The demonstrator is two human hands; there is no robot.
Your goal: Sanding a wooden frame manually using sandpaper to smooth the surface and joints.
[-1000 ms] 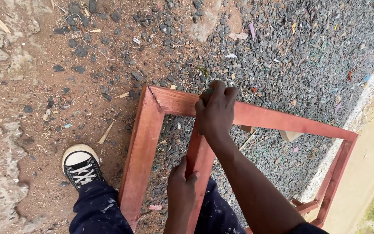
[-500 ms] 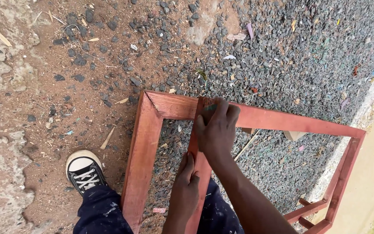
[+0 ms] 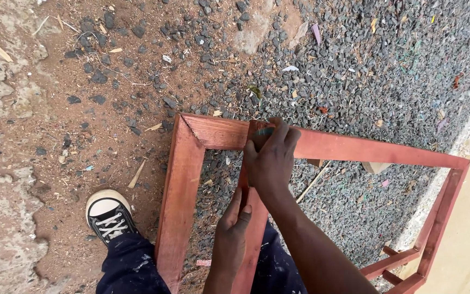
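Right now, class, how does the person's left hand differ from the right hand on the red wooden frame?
The right hand sits high, at the top of the upright middle bar where it meets the top rail; the left hand grips that bar lower down. The right hand presses a small greenish piece against the wood; the left hand holds only the bar. Both touch the same red wooden frame.

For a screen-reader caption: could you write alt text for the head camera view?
Seen from above, a person's right hand presses on the top of a red-brown wooden frame's centre upright, while the left hand holds that upright lower down. The frame stands on gravel and red dirt, beside a black-and-white sneaker.
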